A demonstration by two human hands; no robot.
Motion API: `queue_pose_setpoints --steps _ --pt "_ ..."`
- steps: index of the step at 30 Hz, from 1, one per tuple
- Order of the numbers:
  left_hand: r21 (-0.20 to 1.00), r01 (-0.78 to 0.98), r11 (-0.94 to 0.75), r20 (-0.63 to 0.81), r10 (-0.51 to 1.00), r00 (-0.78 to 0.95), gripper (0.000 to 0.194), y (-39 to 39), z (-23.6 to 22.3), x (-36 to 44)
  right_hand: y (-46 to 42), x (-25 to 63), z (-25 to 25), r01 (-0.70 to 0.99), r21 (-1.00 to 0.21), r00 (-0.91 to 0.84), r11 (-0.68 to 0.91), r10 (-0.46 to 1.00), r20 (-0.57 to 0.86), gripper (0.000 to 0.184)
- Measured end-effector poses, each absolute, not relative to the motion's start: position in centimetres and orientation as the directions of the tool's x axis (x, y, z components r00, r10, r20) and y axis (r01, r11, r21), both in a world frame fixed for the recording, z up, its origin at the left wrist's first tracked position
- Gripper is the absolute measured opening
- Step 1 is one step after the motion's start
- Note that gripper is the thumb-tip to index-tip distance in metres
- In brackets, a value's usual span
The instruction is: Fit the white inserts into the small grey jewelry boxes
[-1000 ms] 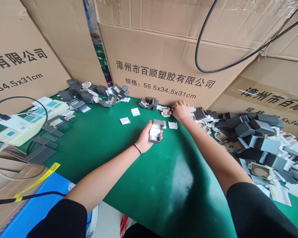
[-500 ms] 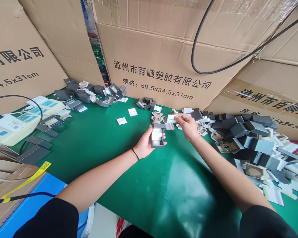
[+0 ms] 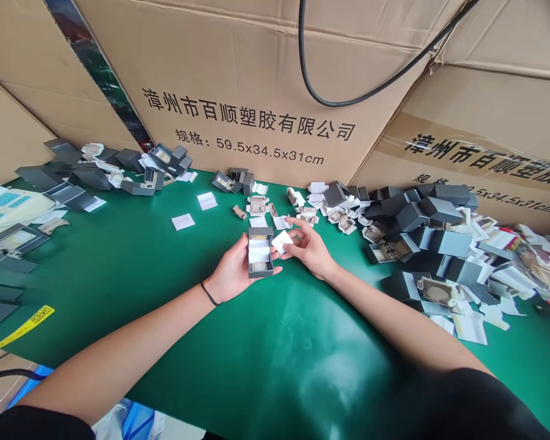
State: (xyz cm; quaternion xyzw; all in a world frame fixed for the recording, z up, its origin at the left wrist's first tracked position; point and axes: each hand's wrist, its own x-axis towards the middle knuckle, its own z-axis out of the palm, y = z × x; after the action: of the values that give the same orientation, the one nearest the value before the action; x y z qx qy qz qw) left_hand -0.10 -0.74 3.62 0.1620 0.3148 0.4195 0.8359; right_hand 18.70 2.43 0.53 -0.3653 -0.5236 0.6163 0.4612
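Note:
My left hand (image 3: 233,269) is closed round a small dark grey box (image 3: 260,272) that stands open, its pale inside facing me. Just to the right, my right hand (image 3: 312,249) pinches a small white card (image 3: 282,242) between thumb and fingers, close beside the box's right edge. Beyond the hands lie a light cardboard insert (image 3: 258,205) and another white piece. Two white cards, a plain one (image 3: 206,201) and one with faint print (image 3: 183,222), rest on the green table to the left.
Dark boxes and torn inserts form a large heap (image 3: 444,244) on the right. More opened boxes (image 3: 91,176) lie at the back left near a white power strip (image 3: 9,205). Big cardboard cartons (image 3: 256,73) wall the green tabletop (image 3: 201,360), and a black cable (image 3: 330,102) hangs in front.
My right hand has drawn the white card in toward the box and tilted it. My left hand still holds the box. The whole view has shifted to the right.

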Motion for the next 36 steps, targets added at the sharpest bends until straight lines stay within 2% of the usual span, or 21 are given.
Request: queue_pose_setpoints --steps 2,6,12,15,17,21,23,27,30,33,36 --pt "0.528 -0.604 0.597 -0.378 0.802 0.463 0.046 -0.6 3.6 -0.1 2.3 18.7 0.6 -0.138 -0.990 -0.356 0.021 0.932 0.070 0.056" --pt "0.532 -0.610 0.588 -0.374 0.809 0.454 0.045 -0.5 3.4 -0.3 1.9 18.5 0.4 0.070 -0.983 -0.390 0.171 0.912 0.131 0.026" --pt "0.539 -0.606 0.584 -0.359 0.811 0.462 0.043 -0.7 3.4 -0.3 1.3 18.4 0.3 0.338 -0.901 -0.165 0.271 0.960 0.227 0.019" --pt "0.541 -0.607 0.582 -0.398 0.813 0.425 0.042 -0.7 3.5 -0.2 1.3 18.5 0.3 0.351 -0.894 -0.071 0.278 0.960 0.271 0.018" --pt "0.535 -0.608 0.587 -0.426 0.809 0.406 0.041 -0.8 3.6 -0.2 1.2 18.5 0.2 0.295 -0.915 -0.033 0.274 0.960 0.277 0.021" --pt "0.509 -0.600 0.617 -0.433 0.786 0.441 0.041 -0.7 3.6 -0.1 1.0 18.2 -0.1 0.178 -0.940 -0.006 0.292 0.955 0.296 0.042" --pt "0.511 -0.592 0.624 -0.409 0.782 0.471 0.039 -0.6 3.3 -0.2 1.0 18.2 -0.3 0.203 -0.926 -0.025 0.320 0.947 0.321 0.036" --pt "0.540 -0.558 0.631 -0.387 0.774 0.502 0.038 0.1 2.6 -0.6 1.1 18.1 -0.4 0.380 -0.826 0.065 0.415 0.879 0.472 0.019" --pt "0.557 -0.546 0.625 -0.388 0.778 0.495 0.036 0.6 2.5 -0.7 1.1 18.0 0.3 0.388 -0.747 0.116 0.540 0.776 0.621 0.013" --pt "0.571 -0.524 0.632 -0.371 0.768 0.522 0.037 0.7 2.5 -0.6 0.7 17.7 1.0 0.380 -0.611 0.016 0.694 0.656 0.755 0.012" --pt "0.581 -0.508 0.635 -0.347 0.759 0.551 0.037 0.7 2.4 -0.5 0.3 17.4 1.4 0.434 -0.491 -0.102 0.756 0.582 0.807 0.019"
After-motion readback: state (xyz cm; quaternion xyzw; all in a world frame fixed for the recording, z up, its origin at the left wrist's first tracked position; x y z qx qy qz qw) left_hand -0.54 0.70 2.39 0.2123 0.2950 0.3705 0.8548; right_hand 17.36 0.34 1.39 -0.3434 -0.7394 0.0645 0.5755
